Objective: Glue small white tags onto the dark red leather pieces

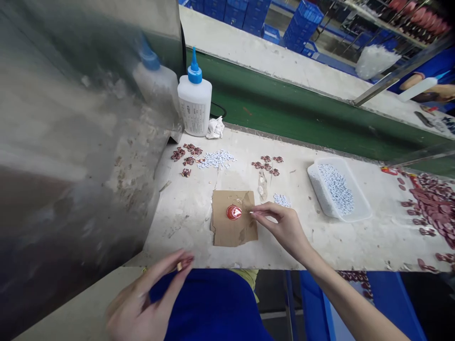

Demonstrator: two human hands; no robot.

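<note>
My left hand [149,294], at the table's front edge, pinches a small dark red figure piece [186,262] with a pale part between thumb and fingers. My right hand [284,226] is closed in a pinch at the right edge of a brown cardboard square [223,236]. A tiny whitish tip [251,212] shows at its fingertips, too small to name. On the cardboard lies a shiny red round blob [233,212] with a white highlight. Small piles of white-and-blue bits [217,159] and dark red pieces [267,166] lie beyond it.
A white squeeze bottle [195,106] with a blue nozzle stands back left by a metal panel [88,142], next to crumpled tissue [215,128]. To the right are a translucent tub [359,215] of white bits and many dark red pieces [432,208]. Another person's hand [442,92] holds a bottle across.
</note>
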